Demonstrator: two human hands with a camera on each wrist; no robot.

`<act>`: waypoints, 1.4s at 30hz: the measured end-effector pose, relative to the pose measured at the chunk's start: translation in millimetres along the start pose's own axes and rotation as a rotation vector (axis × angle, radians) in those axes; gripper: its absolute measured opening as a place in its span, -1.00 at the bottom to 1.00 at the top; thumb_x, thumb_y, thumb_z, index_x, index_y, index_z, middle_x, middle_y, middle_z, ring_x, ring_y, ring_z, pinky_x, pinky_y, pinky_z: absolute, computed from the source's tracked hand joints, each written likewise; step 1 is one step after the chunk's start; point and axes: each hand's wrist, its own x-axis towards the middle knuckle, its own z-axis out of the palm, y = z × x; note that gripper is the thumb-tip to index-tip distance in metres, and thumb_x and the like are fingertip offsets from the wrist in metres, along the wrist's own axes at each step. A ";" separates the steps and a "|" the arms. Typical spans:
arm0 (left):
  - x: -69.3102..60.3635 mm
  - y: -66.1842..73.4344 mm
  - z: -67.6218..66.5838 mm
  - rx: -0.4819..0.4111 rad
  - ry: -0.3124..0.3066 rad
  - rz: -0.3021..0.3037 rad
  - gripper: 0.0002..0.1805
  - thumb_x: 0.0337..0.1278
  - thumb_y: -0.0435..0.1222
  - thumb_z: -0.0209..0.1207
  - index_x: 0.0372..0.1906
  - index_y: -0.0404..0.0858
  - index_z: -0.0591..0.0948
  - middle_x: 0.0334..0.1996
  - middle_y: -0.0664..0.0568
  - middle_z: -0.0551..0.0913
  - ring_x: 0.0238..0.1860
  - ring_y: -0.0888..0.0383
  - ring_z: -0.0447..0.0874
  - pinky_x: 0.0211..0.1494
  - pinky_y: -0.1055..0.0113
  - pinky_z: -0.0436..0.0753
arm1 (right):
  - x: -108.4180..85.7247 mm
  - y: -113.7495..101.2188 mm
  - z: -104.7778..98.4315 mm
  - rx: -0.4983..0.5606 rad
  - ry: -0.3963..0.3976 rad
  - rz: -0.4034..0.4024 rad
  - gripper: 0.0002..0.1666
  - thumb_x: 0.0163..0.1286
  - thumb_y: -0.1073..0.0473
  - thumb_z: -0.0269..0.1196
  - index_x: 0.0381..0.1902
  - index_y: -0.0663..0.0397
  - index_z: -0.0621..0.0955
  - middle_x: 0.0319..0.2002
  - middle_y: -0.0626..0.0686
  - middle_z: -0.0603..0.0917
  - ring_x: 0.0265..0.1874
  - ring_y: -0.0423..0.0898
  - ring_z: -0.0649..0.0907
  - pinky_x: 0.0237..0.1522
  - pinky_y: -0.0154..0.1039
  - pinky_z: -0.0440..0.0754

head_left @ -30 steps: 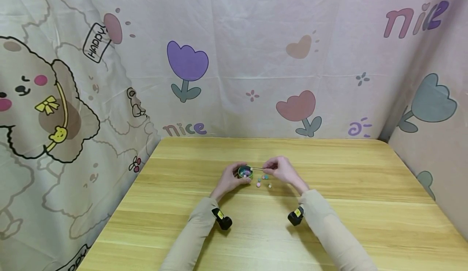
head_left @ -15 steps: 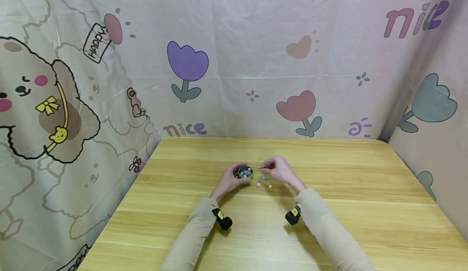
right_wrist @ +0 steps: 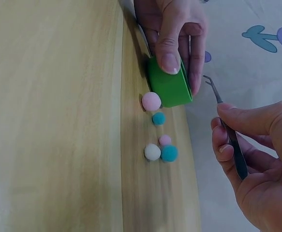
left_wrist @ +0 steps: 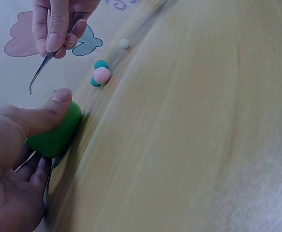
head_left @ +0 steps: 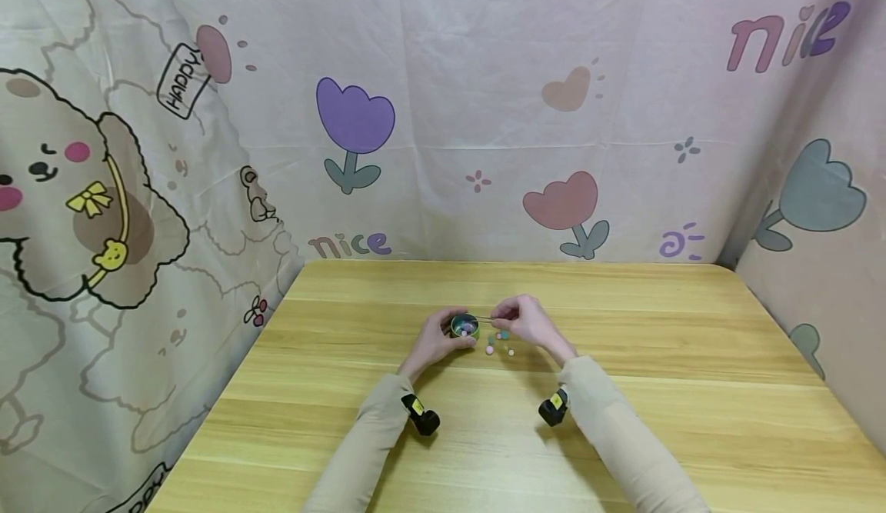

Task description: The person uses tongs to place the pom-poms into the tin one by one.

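Observation:
My left hand [head_left: 434, 341] holds a small green cup [right_wrist: 172, 89] on the table, thumb on the near side and fingers behind. Inside the cup, a few pale pompoms [head_left: 464, 333] show in the head view. Between thumb and fingers, my right hand [head_left: 529, 321] pinches bent-tip tweezers [right_wrist: 236, 152]. Their tips reach over the cup's opening in the head view; in the right wrist view they stand slightly apart with nothing between them. Beside the cup lie loose pompoms: a large pink pompom [right_wrist: 151, 101], a white pompom [right_wrist: 153, 152], a teal pompom [right_wrist: 169, 153] and smaller ones.
The wooden table [head_left: 346, 451] spreads widely around both hands. Behind it hangs a printed cloth [head_left: 443, 113], with more cloth along the left and right sides. A black wrist camera [head_left: 421, 418] is on the left sleeve, another black camera [head_left: 554, 408] on the right.
My right hand has shifted slightly left, bringing the tweezers farther over the cup. A pale pompom seen at their tips earlier is no longer there. My left hand and the cup stay put.

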 end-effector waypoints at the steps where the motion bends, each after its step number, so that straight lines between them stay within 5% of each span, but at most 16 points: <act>1: -0.1 0.2 -0.1 0.002 -0.002 0.002 -0.34 0.07 -0.51 0.38 0.28 -0.62 0.42 0.23 -0.54 0.51 0.30 -0.44 0.47 0.47 -0.24 0.40 | -0.6 0.5 -0.2 0.000 0.001 -0.003 -0.90 0.31 0.34 0.34 -0.23 0.27 0.74 -0.33 0.17 0.78 -0.44 -0.23 0.61 -0.38 -0.46 0.60; 14: 16.9 -39.4 7.6 0.014 0.051 -0.008 -0.31 -0.01 -0.49 0.44 0.29 -0.51 0.47 0.21 -0.42 0.57 0.27 -0.34 0.54 0.47 -0.16 0.45 | -26.0 22.9 -20.5 -0.017 0.018 -0.005 -0.91 0.27 0.36 0.36 -0.28 0.30 0.74 -0.36 0.18 0.78 -0.42 -0.18 0.64 -0.36 -0.49 0.61; 21: 17.6 -40.5 5.3 0.044 0.041 -0.015 -0.30 -0.01 -0.41 0.47 0.29 -0.44 0.50 0.21 -0.33 0.60 0.27 -0.25 0.58 0.46 -0.08 0.50 | -40.5 35.7 -33.2 0.004 -0.063 -0.023 -0.89 0.27 0.36 0.35 -0.26 0.33 0.73 -0.35 0.23 0.77 -0.40 -0.03 0.68 -0.35 -0.47 0.63; 42: 16.0 -39.5 6.0 0.037 0.046 -0.051 -0.29 -0.01 -0.42 0.47 0.30 -0.43 0.49 0.25 -0.32 0.58 0.31 -0.24 0.56 0.49 -0.04 0.47 | -51.4 45.5 -40.3 0.027 -0.170 -0.002 -0.91 0.28 0.34 0.37 -0.30 0.30 0.73 -0.39 0.22 0.76 -0.53 -0.33 0.54 -0.49 -0.47 0.54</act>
